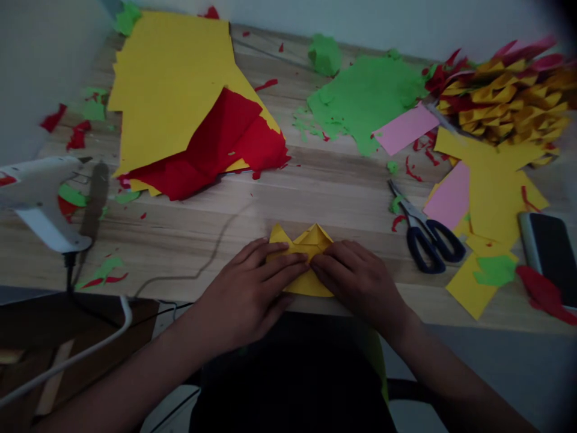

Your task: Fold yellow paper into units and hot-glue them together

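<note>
At the table's front edge lies a folded piece of yellow paper [311,282], with two pointed peaks standing up along its far side. My left hand [255,282] holds its left part, fingers laid across the top and pressing it down. From the right, my right hand [360,276] grips the same paper, its fingertips bent together on the fold. The fingertips of both hands almost meet at the middle. Whatever lies beneath my fingers is hidden.
To the right are dark-handled scissors [426,231], a phone [547,252], and a pile of folded yellow pieces [509,102]. A white glue gun [45,198] with a cord stands left. Yellow sheets [171,78], red paper [225,141] and green paper [367,96] lie behind.
</note>
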Demonstrator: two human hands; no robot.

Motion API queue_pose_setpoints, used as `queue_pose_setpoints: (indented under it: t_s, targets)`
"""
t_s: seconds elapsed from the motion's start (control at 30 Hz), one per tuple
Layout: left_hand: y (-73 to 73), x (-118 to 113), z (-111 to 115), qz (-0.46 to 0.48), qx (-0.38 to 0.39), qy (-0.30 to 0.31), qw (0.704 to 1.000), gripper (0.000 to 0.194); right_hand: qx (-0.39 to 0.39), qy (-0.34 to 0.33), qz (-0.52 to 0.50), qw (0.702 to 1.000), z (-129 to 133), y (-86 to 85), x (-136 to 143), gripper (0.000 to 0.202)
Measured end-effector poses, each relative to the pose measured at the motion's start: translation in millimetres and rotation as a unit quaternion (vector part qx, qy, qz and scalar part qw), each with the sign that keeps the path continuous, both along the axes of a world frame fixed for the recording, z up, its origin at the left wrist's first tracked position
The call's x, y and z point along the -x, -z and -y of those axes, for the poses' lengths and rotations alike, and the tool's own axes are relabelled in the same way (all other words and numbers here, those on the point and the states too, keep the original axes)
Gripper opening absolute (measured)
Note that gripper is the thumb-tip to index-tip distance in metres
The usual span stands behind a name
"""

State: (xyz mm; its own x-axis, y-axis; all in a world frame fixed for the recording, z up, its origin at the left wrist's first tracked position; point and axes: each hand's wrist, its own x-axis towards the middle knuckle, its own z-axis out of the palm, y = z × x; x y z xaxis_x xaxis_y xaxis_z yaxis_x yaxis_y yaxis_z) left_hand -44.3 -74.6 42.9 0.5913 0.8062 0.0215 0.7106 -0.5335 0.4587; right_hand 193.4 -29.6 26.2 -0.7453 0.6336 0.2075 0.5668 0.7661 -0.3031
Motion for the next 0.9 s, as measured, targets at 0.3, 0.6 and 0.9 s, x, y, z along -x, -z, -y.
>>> queue_pose_setpoints:
  t_s: [0.3,0.6,0.9]
  targets:
    - [-2.8,-12,2,-0.031,-0.039,-0.027,0.998,0.047,0.095,0.117,-0.083,0.985,4,-3.9,13,0.009]
    - [1.2,-8,4,-0.022,-0.044,-0.020,0.999,0.043,0.146,0.222,-0.074,0.961,5,-10.6,28,0.011]
    - [1.0,-7,5,-0.020,-0.034,0.002,0.999,0.040,0.155,0.261,-0.071,0.950,7,-10.8,34,0.014]
